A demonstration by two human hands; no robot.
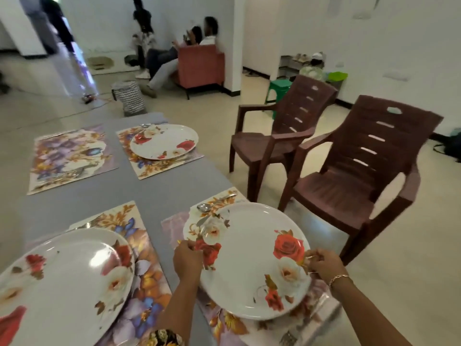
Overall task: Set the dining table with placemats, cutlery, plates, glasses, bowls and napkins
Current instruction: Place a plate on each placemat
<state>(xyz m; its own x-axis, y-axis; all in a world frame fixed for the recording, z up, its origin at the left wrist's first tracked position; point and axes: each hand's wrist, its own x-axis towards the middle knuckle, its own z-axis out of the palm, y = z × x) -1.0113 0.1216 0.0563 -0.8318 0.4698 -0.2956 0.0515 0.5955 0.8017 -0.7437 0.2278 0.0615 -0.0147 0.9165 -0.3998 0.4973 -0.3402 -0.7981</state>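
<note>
Head view showed you holding the rose-patterned plate (249, 260) by two opposite edges: your left hand (187, 258) curled its fingers over the left rim and your right hand (324, 264) pinched the right rim, so the plate lay between your two sets of fingers. It sat over the near right placemat (224, 319) on the grey table (154, 193), just beside a spoon (204, 207) at its far edge; whether it rested fully on the mat could not be told. A second plate (62, 283) lay on the near left placemat (146, 278), and a third plate (163, 143) on the far right placemat (154, 172).
</note>
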